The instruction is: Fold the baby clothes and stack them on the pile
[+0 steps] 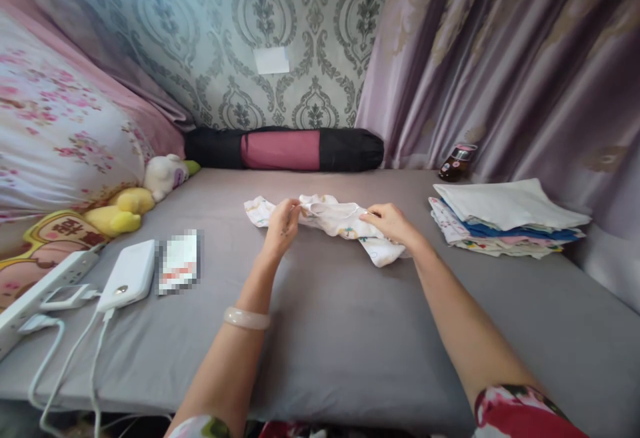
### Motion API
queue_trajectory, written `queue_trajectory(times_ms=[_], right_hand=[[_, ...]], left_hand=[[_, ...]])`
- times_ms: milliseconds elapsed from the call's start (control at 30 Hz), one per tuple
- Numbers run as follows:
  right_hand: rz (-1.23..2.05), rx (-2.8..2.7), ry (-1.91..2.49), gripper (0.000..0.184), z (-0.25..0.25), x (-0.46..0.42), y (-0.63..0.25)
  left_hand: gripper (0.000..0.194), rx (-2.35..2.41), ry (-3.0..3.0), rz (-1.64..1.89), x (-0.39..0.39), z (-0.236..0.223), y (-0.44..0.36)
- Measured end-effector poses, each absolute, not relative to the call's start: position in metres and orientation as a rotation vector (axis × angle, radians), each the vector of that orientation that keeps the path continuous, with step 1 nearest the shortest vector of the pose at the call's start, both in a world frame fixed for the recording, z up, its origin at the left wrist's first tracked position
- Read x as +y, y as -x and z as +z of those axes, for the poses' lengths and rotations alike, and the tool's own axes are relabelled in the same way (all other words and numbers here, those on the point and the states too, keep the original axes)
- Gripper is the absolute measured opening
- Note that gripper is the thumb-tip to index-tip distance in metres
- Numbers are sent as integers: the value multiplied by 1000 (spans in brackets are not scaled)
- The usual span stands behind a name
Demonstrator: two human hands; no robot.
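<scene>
A small white printed garment [336, 219] lies crumpled on the grey bed sheet [330, 331] ahead of me. My left hand [283, 223] pinches its upper edge near the left side, fingers closed on the cloth; a pale bangle sits on that wrist. My right hand [389, 222] grips the garment's right part, fingers curled on the fabric. Both forearms reach forward over the sheet.
A stack of folded clothes [505, 218] lies at the right, a dark jar [456, 162] behind it. A black and pink bolster [285, 149] lines the wall. At the left lie plush toys [135, 199], a white power bank [129, 275], a power strip [35, 295] and cables.
</scene>
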State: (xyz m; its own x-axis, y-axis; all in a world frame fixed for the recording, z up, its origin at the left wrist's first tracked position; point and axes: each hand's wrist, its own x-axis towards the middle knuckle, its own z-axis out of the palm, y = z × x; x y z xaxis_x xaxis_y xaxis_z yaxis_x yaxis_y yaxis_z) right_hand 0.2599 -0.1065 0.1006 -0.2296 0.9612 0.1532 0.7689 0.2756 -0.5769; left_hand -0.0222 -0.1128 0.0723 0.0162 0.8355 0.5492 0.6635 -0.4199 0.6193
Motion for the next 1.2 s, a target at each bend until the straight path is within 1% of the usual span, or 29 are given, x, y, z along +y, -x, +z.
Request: queue_trajectory(times_ms=[100, 233, 400, 533, 633, 800, 900, 967, 1000, 1100, 1133, 1167, 1200], right_hand=[[559, -2076, 1430, 42, 122, -114, -261], [637, -2119, 1321, 48, 162, -126, -262], [879, -2225, 1183, 48, 223, -151, -266], [840, -2345, 1096, 45, 263, -174, -268], [669, -2348, 1157, 43, 284, -187, -265], [163, -2298, 1307, 37, 307, -198, -259], [-38, -2299, 1299, 38, 322, -204, -258], [-151, -2281, 1261, 37, 331, -208, -259], [-234, -2238, 1220, 36, 334, -211, -259], [-592, -1894, 1054, 32, 329, -213, -257], [-696, -1772, 1014, 31, 323, -211, -255], [-761, -1696, 1009, 30, 315, -207, -254], [-775, -1747, 1041, 29, 307, -201, -252]], left_hand=[[21, 1549, -2177, 1358, -125, 104, 35], [26, 1513, -2292, 1253, -147, 155, 54], [32, 1397, -2427, 1073, -180, 212, 75], [29, 1445, -2530, 993, -199, 243, 86], [26, 1549, -2626, 1000, -205, 256, 90], [22, 1726, -2682, 1117, -211, 275, 86], [19, 1799, -2635, 1241, -219, 294, 79], [18, 1804, -2616, 1388, -228, 307, 73], [19, 1789, -2606, 1518, -233, 313, 69], [30, 1727, -2506, 2091, -239, 320, 56], [32, 1723, -2475, 2201, -236, 318, 53], [32, 1739, -2474, 2200, -231, 314, 50], [29, 1768, -2518, 2050, -223, 309, 49]])
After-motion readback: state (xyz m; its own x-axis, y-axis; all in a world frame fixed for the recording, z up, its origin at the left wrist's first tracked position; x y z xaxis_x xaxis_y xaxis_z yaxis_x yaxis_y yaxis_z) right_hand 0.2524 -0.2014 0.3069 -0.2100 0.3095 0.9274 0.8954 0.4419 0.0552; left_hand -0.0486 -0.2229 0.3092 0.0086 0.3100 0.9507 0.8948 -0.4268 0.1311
